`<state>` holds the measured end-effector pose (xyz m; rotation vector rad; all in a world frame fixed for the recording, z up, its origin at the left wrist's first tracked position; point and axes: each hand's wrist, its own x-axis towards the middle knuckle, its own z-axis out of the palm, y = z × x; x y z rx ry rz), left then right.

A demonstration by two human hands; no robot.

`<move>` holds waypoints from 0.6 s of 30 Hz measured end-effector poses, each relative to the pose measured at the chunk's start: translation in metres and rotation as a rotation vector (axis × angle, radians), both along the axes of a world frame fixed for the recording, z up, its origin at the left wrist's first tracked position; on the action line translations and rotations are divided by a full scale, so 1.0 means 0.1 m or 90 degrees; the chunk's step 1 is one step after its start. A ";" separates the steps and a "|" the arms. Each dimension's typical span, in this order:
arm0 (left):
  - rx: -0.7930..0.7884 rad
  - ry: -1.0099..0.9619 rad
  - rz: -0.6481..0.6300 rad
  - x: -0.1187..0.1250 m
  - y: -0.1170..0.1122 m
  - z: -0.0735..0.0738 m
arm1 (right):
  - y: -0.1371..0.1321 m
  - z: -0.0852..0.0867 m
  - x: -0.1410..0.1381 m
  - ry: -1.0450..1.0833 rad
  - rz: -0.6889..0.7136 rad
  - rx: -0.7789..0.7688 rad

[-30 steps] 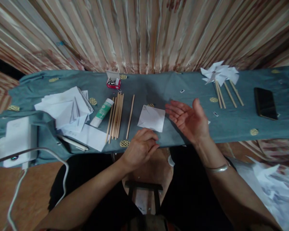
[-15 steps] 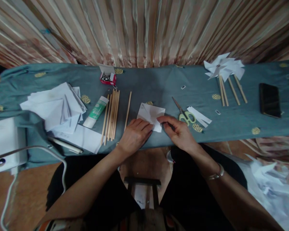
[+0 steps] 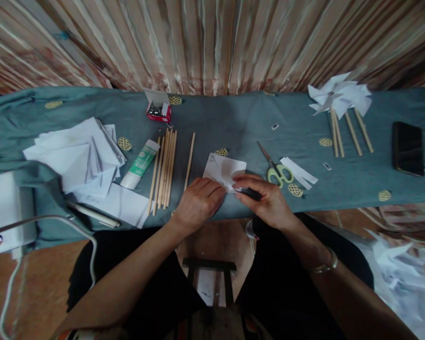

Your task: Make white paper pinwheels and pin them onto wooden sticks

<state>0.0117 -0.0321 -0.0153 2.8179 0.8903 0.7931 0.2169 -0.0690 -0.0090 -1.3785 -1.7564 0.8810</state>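
Observation:
A square of white paper (image 3: 227, 166) with crease lines lies on the cloth in front of me. My left hand (image 3: 201, 200) has its fingers curled together on the lower left edge, holding the sheet down. At the right edge, my right hand (image 3: 264, 196) has thumb and forefinger around the lower right corner. Just right of that hand lie scissors (image 3: 279, 174) with pale green handles, and white paper strips (image 3: 299, 172). One loose wooden stick (image 3: 190, 160) lies left of the paper, beside a row of several more sticks (image 3: 166, 165).
A green-and-white tube (image 3: 141, 163) and a stack of paper squares (image 3: 74, 146) lie left. Behind stands an open red box (image 3: 159, 111) of small metal pieces. Finished paper pinwheels (image 3: 340, 97) and a black phone (image 3: 407, 148) lie right. A white device (image 3: 7, 212) with a cable sits at left.
My right thumb and forefinger have moved inward over the lower right corner of the paper. My left hand stays on the sheet. The view has shifted slightly.

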 end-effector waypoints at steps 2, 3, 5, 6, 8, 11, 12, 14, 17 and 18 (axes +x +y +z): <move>-0.007 -0.011 -0.010 -0.01 -0.03 0.01 | 0.00 0.00 -0.01 0.019 0.000 -0.003; -0.011 -0.015 -0.014 -0.01 -0.04 0.01 | 0.00 0.00 -0.01 0.025 0.000 -0.005; -0.020 -0.020 -0.018 -0.02 -0.06 0.01 | 0.01 -0.01 -0.03 0.027 -0.005 -0.005; -0.025 -0.023 -0.017 -0.02 -0.07 0.01 | 0.01 -0.01 -0.04 0.021 -0.010 -0.002; -0.034 -0.032 -0.013 -0.01 -0.07 0.00 | 0.03 -0.02 -0.06 -0.003 -0.023 0.009; -0.051 -0.045 -0.006 -0.01 -0.08 -0.01 | 0.05 -0.02 -0.09 -0.051 -0.037 0.028; -0.056 -0.049 -0.005 -0.01 -0.08 -0.02 | 0.05 -0.01 -0.10 -0.065 -0.038 0.032; -0.061 -0.056 -0.008 -0.01 -0.08 -0.03 | 0.06 0.00 -0.11 -0.092 -0.033 0.038; -0.062 -0.068 -0.025 -0.01 -0.09 -0.04 | 0.06 0.02 -0.12 -0.127 -0.012 0.051; -0.063 -0.070 -0.032 -0.02 -0.09 -0.05 | 0.06 0.02 -0.12 -0.135 -0.006 0.058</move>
